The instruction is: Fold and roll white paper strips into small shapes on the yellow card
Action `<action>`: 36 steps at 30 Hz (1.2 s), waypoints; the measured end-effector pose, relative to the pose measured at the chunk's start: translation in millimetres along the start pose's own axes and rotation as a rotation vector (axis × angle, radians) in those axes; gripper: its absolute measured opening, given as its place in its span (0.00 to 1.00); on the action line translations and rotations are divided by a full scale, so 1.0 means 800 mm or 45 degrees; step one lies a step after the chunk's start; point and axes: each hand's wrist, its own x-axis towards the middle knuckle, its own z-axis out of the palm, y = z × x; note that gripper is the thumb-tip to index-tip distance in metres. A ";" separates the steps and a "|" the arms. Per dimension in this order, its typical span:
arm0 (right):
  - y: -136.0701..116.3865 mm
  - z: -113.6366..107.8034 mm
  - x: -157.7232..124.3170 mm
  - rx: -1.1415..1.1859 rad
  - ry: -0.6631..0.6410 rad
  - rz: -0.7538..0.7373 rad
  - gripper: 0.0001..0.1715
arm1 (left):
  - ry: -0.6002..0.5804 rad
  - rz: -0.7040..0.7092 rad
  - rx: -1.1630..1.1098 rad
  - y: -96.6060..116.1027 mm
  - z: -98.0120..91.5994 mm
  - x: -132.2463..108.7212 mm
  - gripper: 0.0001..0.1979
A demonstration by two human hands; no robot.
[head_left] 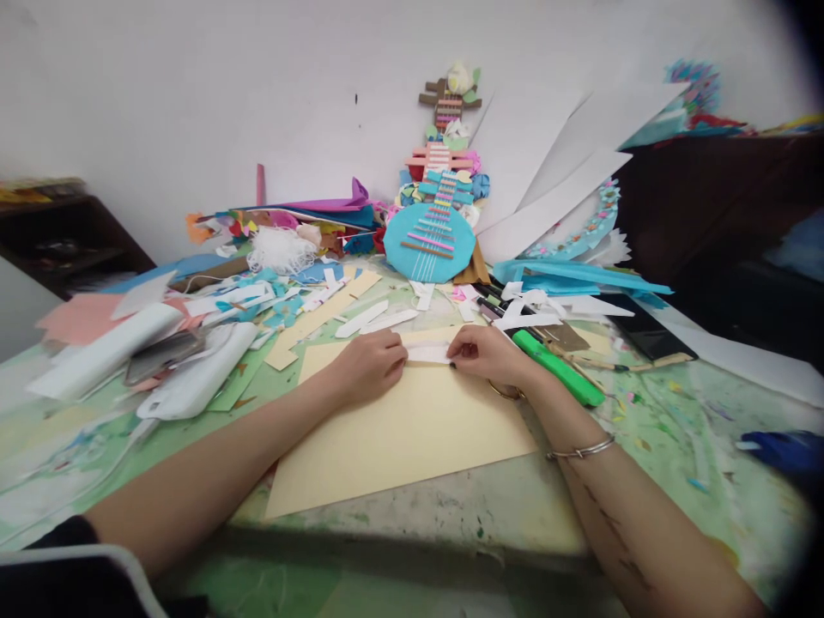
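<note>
Two bare hands over a cream card (399, 438), laid aslant on a paint-stained table (418, 508). White strip (428, 352) spanning crosswise from hand to hand, near the card's far edge; whether flat on the card or slightly raised, hard to tell from this view. Left hand (370, 365): fingers curled inward and closed on the strip's left end. Right hand (486, 354): thumb and forefinger pinched together on the strip's right end, other fingers folded in. On the right forearm, a silver bracelet (583, 451). Just beside the right hand, a green tool (560, 369); farther right, a black phone (650, 326). Beyond the card, loose white scraps (364, 319). To the left, a white device (199, 369) with a cable (122, 446). At back, before the wall (257, 94), a blue paper lute (425, 245), with tall white sheets (547, 172) leaning to its right.
</note>
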 end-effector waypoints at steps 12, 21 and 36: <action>-0.014 0.007 0.001 -0.203 0.093 -0.068 0.05 | 0.041 -0.320 -0.389 -0.006 0.000 0.007 0.06; -0.004 0.015 0.003 -0.242 0.169 -0.139 0.07 | 0.016 -0.336 -0.486 -0.014 0.004 0.006 0.04; 0.005 0.003 -0.004 -0.010 0.104 -0.041 0.07 | -0.039 -0.358 -0.706 -0.030 0.001 -0.002 0.05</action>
